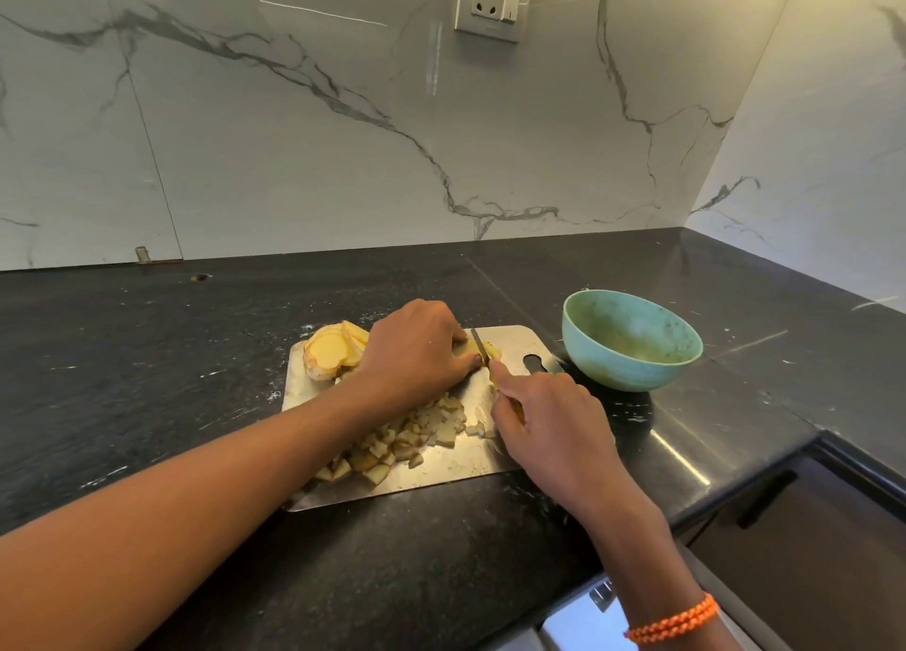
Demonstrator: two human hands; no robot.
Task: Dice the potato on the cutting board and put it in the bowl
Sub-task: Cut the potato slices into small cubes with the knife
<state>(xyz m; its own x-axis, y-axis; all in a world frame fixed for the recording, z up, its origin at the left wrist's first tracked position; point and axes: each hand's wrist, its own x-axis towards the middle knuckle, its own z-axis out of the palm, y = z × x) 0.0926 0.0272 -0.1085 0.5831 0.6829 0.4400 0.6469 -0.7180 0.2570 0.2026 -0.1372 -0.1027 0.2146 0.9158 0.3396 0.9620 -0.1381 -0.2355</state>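
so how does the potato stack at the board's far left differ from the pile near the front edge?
The sliced stack is broad pale-yellow slices leaning together, untouched; the diced pile is small, duller, brownish cubes scattered loosely. The stack lies beyond the left hand, the pile below it, left of the right hand. Both lie on the steel cutting board; neither is in the bowl.

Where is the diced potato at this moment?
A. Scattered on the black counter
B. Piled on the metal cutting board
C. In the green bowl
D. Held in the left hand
B: the diced potato lies heaped on the near part of the metal cutting board, while the green bowl shows no dice inside.
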